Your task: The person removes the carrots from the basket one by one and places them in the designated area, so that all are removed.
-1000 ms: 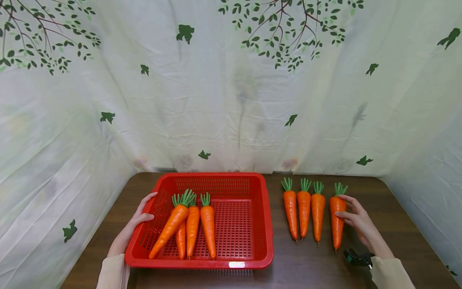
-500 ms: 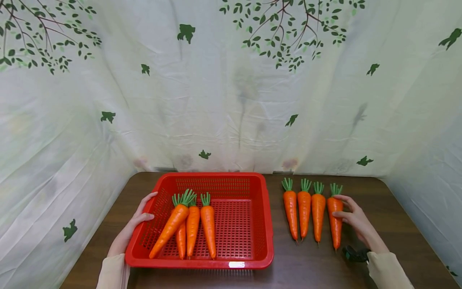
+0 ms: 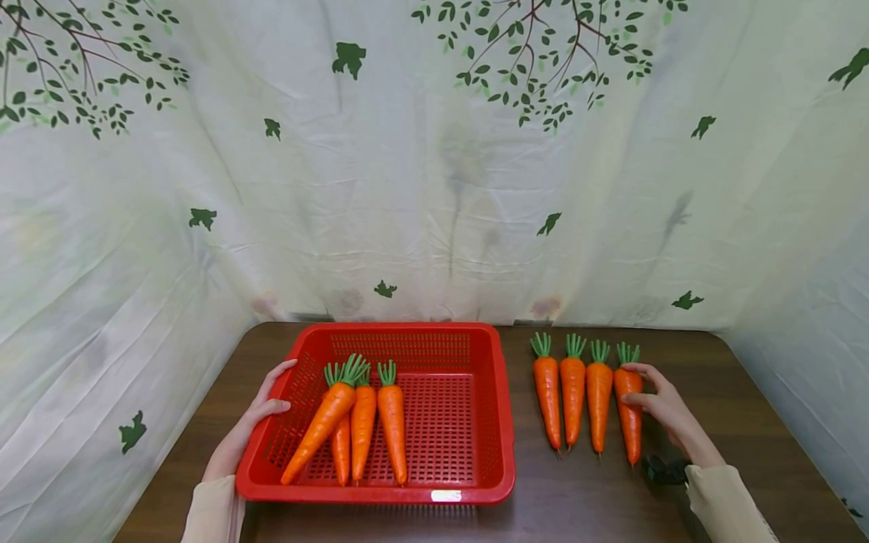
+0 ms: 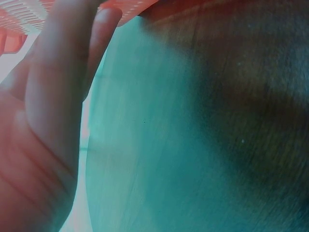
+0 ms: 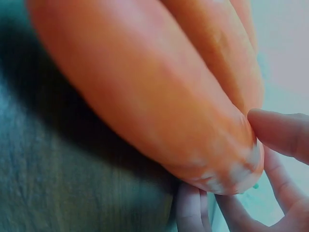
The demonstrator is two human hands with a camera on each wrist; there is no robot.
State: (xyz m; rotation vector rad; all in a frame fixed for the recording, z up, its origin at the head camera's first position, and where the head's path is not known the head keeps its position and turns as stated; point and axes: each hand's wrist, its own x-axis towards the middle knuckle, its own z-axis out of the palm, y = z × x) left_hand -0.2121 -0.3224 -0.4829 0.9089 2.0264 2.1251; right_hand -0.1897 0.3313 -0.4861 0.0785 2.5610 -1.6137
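On the wooden table stands a red plastic basket (image 3: pixel 505 392) with several orange carrots (image 3: pixel 391 434) inside, one lying across another. My left hand (image 3: pixel 253 422) holds the basket's left side, fingertips and thumb at the rim; in the left wrist view part of that hand (image 4: pixel 53 106) reaches up to the basket wall. To the right, several carrots lie side by side, green tops away from me. My right hand (image 3: pixel 661 407) grips the rightmost carrot (image 3: pixel 630 430) near its top. In the right wrist view, thumb and fingers surround the thick end of this carrot (image 5: pixel 145 96).
The other table carrots (image 3: pixel 572 400) lie close to the left of the held one. A dark device (image 3: pixel 664 470) sits at my right wrist. Behind the table (image 3: pixel 577 505) hangs a pale curtain (image 3: pixel 434 188) with leaf prints.
My right hand has slid the rightmost carrot a little to the left, closer to its neighbour. The left hand and the basket have stayed in place.
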